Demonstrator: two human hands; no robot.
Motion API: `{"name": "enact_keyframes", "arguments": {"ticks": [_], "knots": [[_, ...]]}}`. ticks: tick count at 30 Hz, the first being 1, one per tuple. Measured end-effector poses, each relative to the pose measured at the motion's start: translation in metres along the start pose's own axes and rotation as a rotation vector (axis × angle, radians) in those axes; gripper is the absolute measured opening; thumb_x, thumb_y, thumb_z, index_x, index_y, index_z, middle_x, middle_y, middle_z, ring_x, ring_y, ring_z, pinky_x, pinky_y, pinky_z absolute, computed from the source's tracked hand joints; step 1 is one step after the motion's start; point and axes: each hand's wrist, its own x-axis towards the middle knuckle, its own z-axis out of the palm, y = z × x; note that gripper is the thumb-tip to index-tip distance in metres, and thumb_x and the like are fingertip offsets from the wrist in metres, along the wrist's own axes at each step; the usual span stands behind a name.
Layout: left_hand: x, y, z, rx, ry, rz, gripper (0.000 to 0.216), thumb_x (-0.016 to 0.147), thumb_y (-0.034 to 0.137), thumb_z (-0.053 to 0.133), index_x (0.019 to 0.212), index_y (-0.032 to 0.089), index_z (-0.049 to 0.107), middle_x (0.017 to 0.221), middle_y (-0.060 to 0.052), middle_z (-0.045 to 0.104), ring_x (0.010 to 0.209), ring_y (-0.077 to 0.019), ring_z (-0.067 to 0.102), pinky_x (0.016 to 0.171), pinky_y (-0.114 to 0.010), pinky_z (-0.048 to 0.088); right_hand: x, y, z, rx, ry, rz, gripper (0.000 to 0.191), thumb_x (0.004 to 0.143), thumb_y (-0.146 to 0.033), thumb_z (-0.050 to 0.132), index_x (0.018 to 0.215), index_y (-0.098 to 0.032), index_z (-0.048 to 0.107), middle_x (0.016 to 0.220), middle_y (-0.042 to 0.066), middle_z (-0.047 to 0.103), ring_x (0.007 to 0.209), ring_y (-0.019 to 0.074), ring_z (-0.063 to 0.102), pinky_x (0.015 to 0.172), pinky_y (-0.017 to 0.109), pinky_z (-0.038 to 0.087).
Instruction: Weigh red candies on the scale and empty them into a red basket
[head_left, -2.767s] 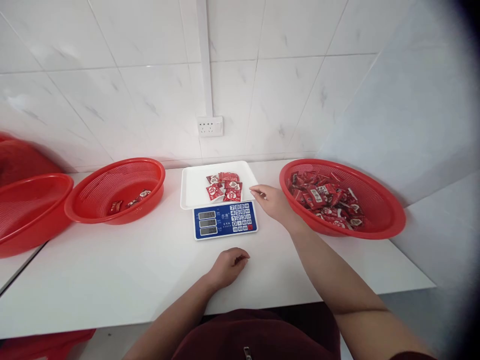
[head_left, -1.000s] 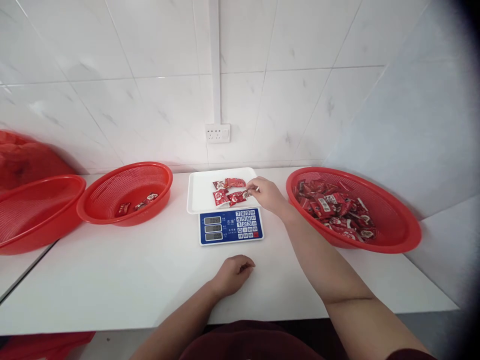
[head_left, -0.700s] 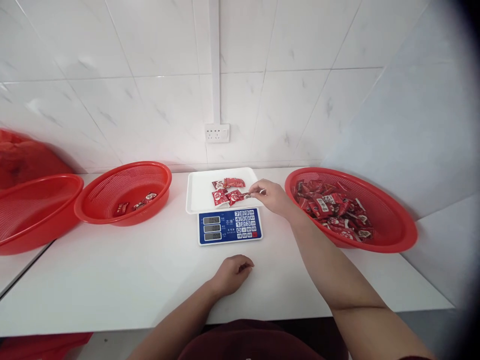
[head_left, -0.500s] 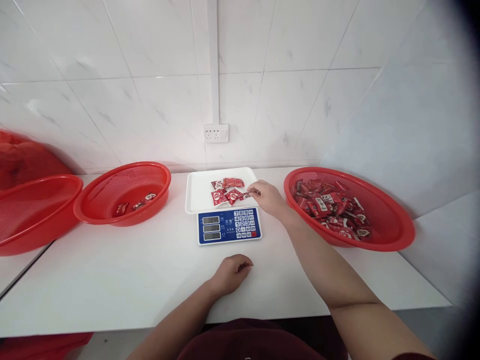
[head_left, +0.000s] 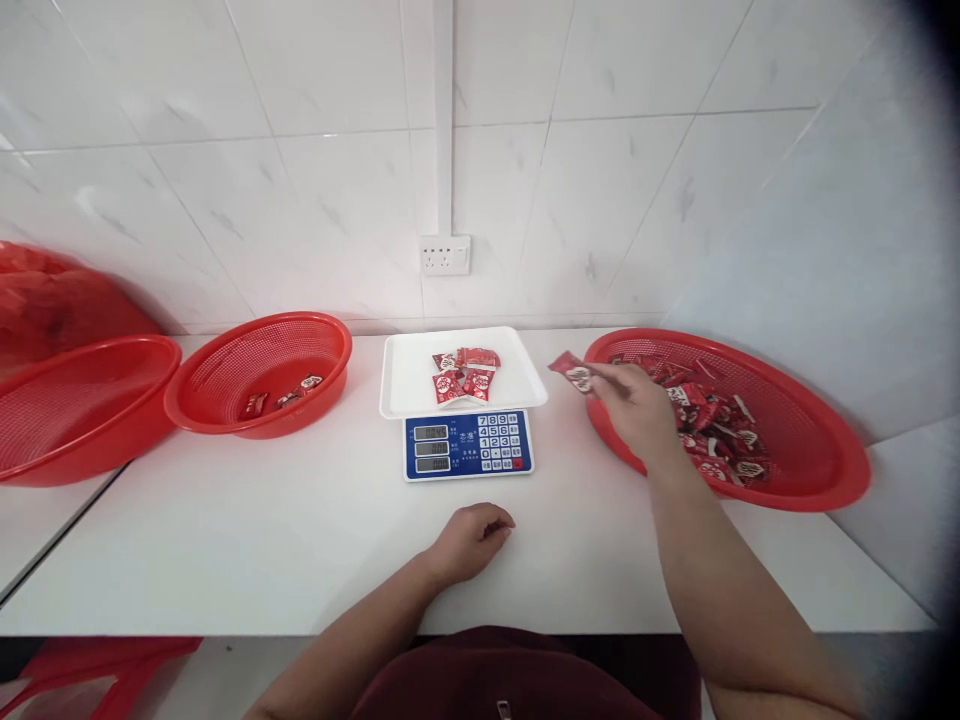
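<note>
A small red snack packet (head_left: 574, 372) is pinched between the thumb and fingers of my right hand (head_left: 631, 405), raised at the left rim of the right-hand red basket (head_left: 806, 440). Several similar packets (head_left: 463, 376) lie grouped on the white tray (head_left: 405, 375) of a digital scale (head_left: 469, 447). My left hand (head_left: 474, 542) rests on the table in front of the scale, its fingers curled closed with nothing visible in them. Many red packets (head_left: 712, 425) fill part of the right-hand basket; my right hand and forearm cover some of them.
To the left stands another red basket (head_left: 330, 350) with a few packets inside. Farther left are a red basin (head_left: 97, 365) and a red plastic bag (head_left: 60, 300). A tiled wall with a socket (head_left: 445, 256) runs behind the white table (head_left: 247, 530).
My right hand has moved from the scale tray rightward to the basket's rim, carrying a packet. My left hand stays on the table. The view has shifted slightly.
</note>
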Motion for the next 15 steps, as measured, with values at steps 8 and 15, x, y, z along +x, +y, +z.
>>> {"name": "enact_keyframes", "arguments": {"ticks": [8, 15], "knots": [[0.000, 0.000, 0.001, -0.010, 0.007, 0.008, 0.021, 0.082, 0.021, 0.046, 0.092, 0.020, 0.063, 0.092, -0.002, 0.066, 0.079, -0.0138, 0.058, 0.073, -0.024, 0.046, -0.011, 0.039, -0.058, 0.744, 0.529, 0.418, 0.014, 0.063, -0.012, 0.062, 0.076, -0.018, 0.063, 0.075, 0.001, 0.060, 0.062, 0.0100, 0.058, 0.055, 0.023, 0.048], [0.001, 0.001, 0.001, 0.008, 0.017, -0.002, 0.020, 0.082, 0.021, 0.046, 0.092, 0.020, 0.063, 0.091, -0.002, 0.066, 0.080, -0.0140, 0.058, 0.073, -0.024, 0.046, -0.014, 0.055, -0.084, 0.824, 0.615, 0.590, 0.010, 0.073, -0.018, 0.051, 0.064, -0.020, 0.056, 0.077, 0.003, 0.060, 0.073, 0.0153, 0.064, 0.055, 0.026, 0.049]]}}
